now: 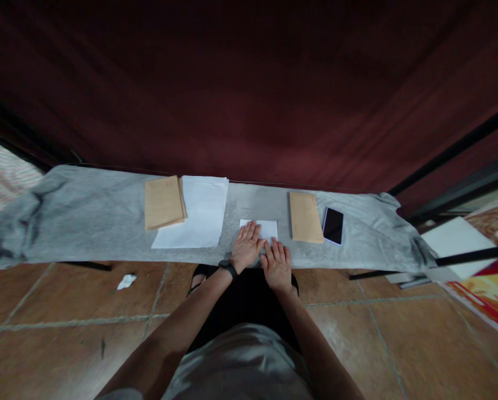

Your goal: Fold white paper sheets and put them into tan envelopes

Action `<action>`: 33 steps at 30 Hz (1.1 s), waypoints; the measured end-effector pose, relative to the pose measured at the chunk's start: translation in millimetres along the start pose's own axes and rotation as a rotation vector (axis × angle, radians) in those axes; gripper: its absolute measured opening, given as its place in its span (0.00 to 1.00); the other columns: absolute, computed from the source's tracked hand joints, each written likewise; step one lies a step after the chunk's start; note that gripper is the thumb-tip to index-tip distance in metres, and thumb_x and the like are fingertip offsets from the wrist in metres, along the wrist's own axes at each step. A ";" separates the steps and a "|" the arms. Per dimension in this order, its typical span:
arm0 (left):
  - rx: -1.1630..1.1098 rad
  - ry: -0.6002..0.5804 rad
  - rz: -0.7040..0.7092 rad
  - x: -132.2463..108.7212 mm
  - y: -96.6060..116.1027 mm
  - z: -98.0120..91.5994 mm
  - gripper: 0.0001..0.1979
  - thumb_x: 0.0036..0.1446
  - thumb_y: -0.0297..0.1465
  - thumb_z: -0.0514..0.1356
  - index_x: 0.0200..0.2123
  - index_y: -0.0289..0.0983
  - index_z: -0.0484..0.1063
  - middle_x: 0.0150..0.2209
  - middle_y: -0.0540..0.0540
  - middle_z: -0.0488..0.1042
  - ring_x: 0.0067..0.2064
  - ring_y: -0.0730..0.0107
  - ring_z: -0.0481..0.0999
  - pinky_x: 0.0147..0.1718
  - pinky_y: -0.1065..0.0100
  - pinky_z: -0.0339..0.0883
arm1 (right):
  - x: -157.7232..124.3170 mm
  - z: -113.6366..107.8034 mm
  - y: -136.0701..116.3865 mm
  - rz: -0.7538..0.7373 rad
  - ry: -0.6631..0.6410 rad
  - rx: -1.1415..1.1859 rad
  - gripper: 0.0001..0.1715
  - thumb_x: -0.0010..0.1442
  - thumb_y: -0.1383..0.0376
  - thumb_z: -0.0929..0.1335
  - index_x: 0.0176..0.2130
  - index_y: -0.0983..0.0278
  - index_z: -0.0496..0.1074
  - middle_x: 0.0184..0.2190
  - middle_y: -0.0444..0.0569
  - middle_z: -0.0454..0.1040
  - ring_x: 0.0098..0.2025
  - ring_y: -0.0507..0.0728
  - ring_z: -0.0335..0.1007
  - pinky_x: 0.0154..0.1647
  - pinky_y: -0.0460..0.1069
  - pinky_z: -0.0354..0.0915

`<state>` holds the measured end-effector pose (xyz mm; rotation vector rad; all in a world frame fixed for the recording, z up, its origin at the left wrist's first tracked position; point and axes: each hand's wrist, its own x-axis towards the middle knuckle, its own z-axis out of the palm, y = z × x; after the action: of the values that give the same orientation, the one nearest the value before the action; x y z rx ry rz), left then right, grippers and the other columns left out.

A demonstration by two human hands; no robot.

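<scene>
A small white sheet of paper, seemingly folded, lies on the grey cloth in front of me. My left hand rests flat on its left part, fingers stretched out and pointing away from me. On the lower right of the paper lies my right hand, also flat with its fingers extended. The thumbs are close together. Both palms cover much of the paper's near side, so its lower edge is hidden. Neither hand grips anything.
Left of my hands are larger white sheets, partly under a stack of brown envelopes. To the right lie another brown envelope and a phone. Grey cloth covers the narrow table; a dark red curtain hangs behind.
</scene>
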<state>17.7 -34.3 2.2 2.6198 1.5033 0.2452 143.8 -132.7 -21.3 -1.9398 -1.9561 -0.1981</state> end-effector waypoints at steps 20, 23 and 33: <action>0.036 0.003 -0.109 8.3 -17.6 -1.5 0.33 0.71 0.45 0.41 0.72 0.33 0.50 0.73 0.38 0.48 0.74 0.56 0.46 0.70 0.52 0.41 | 0.6 -4.1 -0.8 0.009 -0.030 -0.005 0.30 0.73 0.58 0.59 0.69 0.62 0.58 0.70 0.57 0.57 0.70 0.65 0.52 0.69 0.63 0.47; 0.038 0.033 -0.118 4.9 -20.2 -0.4 0.33 0.71 0.45 0.41 0.71 0.33 0.51 0.73 0.37 0.49 0.74 0.56 0.46 0.70 0.52 0.42 | 0.4 -3.6 -0.6 0.009 -0.034 -0.005 0.30 0.73 0.58 0.59 0.69 0.62 0.58 0.70 0.57 0.57 0.70 0.65 0.52 0.69 0.64 0.47; 0.036 0.048 -0.142 -6.1 -27.2 -0.8 0.35 0.70 0.45 0.41 0.71 0.29 0.51 0.72 0.35 0.52 0.73 0.57 0.48 0.70 0.54 0.42 | -0.7 0.0 0.8 -0.007 -0.002 0.010 0.30 0.73 0.58 0.59 0.70 0.61 0.57 0.70 0.57 0.57 0.70 0.66 0.53 0.68 0.64 0.49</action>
<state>-8.5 -25.9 -2.3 2.5364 1.7154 0.2715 144.6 -133.3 -21.7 -1.9277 -1.9625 -0.1880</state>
